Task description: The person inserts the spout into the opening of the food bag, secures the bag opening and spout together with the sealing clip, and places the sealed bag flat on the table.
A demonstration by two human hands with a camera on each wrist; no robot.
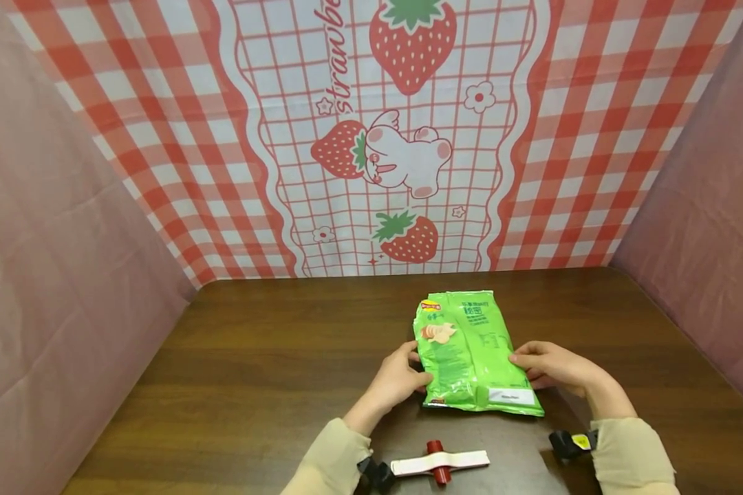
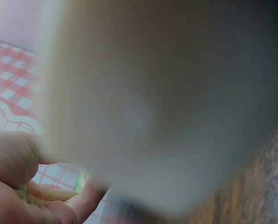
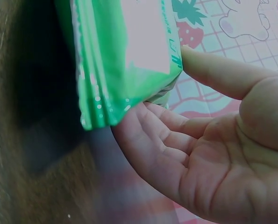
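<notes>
A bright green snack bag [image 1: 470, 350], printed with a picture and text, is between the two hands in the head view. At its left edge the left hand [image 1: 393, 378] holds it, thumb toward the front and fingers partly hidden behind. On the opposite edge the right hand [image 1: 560, 368] grips the bag with its thumb, other fingers underneath. The right wrist view shows those fingers beneath the crimped end of the bag [image 3: 124, 56], and the right hand [image 3: 213, 144] palm-side. A pale blur covers most of the left wrist view, leaving part of the left hand [image 2: 31, 186].
Nearer the person, a white strip [image 1: 467, 459] lies on the brown wooden table [image 1: 254, 357] with a red cylinder [image 1: 437, 462] across its middle. Behind stands a red-and-white checked cloth [image 1: 223, 172] with strawberries. Pinkish curtains [image 1: 68, 240] hang at both sides.
</notes>
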